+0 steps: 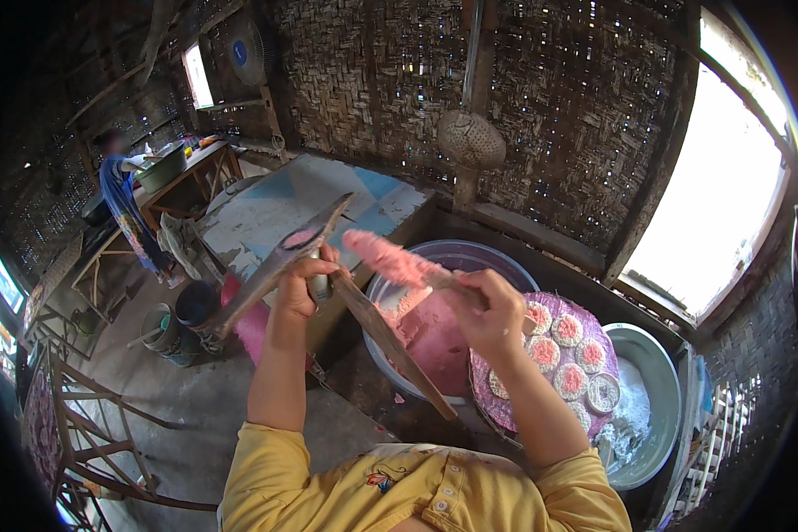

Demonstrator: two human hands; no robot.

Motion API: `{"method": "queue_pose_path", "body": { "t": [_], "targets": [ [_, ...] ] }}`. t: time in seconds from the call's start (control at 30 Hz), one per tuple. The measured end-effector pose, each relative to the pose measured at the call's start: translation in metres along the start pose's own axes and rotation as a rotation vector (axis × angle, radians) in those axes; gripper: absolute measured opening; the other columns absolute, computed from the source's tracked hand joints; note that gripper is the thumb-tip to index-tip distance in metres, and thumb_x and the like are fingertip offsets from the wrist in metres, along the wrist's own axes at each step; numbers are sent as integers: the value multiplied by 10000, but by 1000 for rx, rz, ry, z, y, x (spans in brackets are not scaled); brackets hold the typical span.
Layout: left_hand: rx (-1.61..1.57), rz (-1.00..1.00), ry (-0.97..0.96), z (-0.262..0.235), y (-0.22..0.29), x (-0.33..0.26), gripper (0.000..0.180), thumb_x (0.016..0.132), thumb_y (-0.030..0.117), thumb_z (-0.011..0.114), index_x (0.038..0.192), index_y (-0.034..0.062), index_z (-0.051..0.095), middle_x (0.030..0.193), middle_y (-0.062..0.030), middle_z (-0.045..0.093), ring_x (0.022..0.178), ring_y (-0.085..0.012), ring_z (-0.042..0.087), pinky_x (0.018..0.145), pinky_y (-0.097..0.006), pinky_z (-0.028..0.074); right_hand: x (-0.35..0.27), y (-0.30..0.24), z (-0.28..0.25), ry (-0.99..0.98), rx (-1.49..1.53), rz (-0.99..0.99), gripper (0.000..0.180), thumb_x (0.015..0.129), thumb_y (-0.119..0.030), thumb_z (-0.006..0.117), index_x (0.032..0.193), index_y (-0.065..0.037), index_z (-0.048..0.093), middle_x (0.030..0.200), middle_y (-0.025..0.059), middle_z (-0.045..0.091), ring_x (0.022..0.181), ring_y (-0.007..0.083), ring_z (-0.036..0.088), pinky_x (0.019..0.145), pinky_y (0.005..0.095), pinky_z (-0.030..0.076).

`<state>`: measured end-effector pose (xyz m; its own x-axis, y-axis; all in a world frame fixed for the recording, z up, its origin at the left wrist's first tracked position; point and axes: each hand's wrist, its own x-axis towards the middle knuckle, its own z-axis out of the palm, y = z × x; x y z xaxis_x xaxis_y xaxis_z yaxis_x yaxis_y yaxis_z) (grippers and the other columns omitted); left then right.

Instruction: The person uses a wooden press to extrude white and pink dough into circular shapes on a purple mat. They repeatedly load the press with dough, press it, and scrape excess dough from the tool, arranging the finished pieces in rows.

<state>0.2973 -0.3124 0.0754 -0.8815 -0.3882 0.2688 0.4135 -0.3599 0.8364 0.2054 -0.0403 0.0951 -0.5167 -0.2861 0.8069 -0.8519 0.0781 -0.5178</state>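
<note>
Mid-frame, our left grip (313,279) clasps crossed brown wooden slats (395,342) and our right grip (495,312) a narrow stick (452,283) heaped with pink paste (388,256), apparently for spreading, which next calls for steady slats.

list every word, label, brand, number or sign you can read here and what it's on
None can be read.
Fan: pale mark on its blue centre, too small to read.
Yellow shirt: stitched flower, no words seen.
Wooden pieces at the left hand: no lettering seen.
</note>
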Motion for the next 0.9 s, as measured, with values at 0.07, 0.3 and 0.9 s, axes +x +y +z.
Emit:
{"method": "queue_pose_path", "body": {
  "t": [0.07, 0.3, 0.9],
  "targets": [
    [-141, 30, -100, -10, 8, -3, 200, 613, 84, 658, 767, 86, 530, 796, -59, 496, 729, -239, 569, 768, -406, 479, 0, 6, -7, 0, 188, 212, 177, 736, -109, 729, 850, -13, 633, 803, 88, 668, 705, 152, 634, 623, 259, 489],
    [-828, 228, -578, -27, 1, -14, 216, 728, 178, 711, 823, 164, 518, 894, -3, 421, 878, -191, 486, 961, -414, 363, -18, 10, -16, -265, 367, 454, 195, 769, -137, 711, 893, -15, 623, 771, 66, 658, 696, 96, 598, 610, 242, 466],
    [-995, 282, -475, -18, -43, -47, 193, 724, 205, 755, 772, 183, 569, 869, 20, 438, 975, -170, 485, 1117, -516, 186, -52, -22, -11, -468, 99, -79, 193, 670, -116, 750, 812, -47, 638, 714, 81, 641, 584, 245, 634, 523, 321, 496]
  ]
}}
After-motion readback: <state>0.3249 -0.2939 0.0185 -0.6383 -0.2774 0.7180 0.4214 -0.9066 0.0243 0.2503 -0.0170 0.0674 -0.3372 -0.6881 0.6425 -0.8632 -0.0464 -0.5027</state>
